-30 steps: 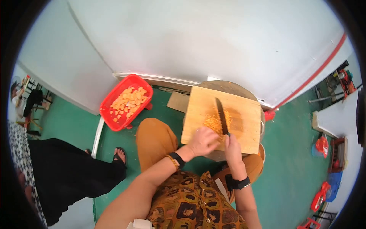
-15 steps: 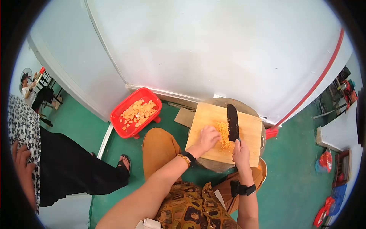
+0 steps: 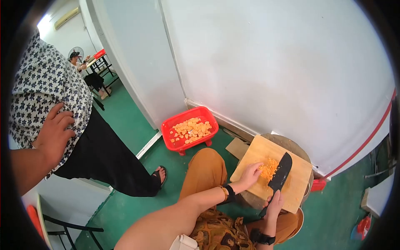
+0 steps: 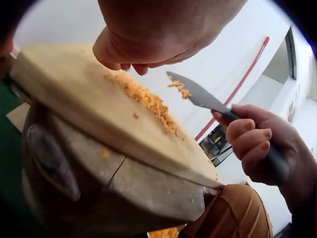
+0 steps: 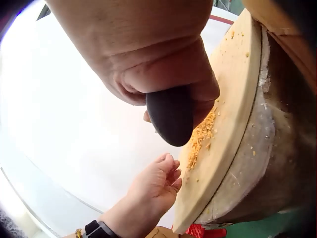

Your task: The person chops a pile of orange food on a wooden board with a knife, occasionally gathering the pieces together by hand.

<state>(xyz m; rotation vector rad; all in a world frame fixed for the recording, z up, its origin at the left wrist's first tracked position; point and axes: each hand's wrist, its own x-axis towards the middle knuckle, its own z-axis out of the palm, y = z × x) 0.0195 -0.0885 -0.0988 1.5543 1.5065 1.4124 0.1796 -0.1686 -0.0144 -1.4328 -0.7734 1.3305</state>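
Note:
My right hand (image 3: pixel 274 204) grips the black handle of a broad-bladed kitchen knife (image 3: pixel 281 171). In the left wrist view the blade is tilted, with orange bits clinging to it near the tip. A pile of finely chopped carrot (image 3: pixel 269 168) lies on the wooden cutting board (image 3: pixel 298 183), left of the blade. My left hand (image 3: pixel 250 175) is at the pile's left edge, its fingers loosely bent and holding nothing. The right wrist view shows the left hand's thumb and fingertips (image 5: pixel 173 173) close beside the chopped bits.
The board sits on a round chopping block (image 4: pixel 133 183) near the white wall (image 3: pixel 266 75). A red basin (image 3: pixel 168 141) of orange slices stands left of my knee. Further left stands a person in black trousers (image 3: pixel 121 158). A cardboard piece (image 3: pixel 236 148) lies behind the block.
The head view has swung left, so the board appears further right. The blade has gone from edge-on to broadside. My left hand stays beside the chopped pile; the standing person shows more fully.

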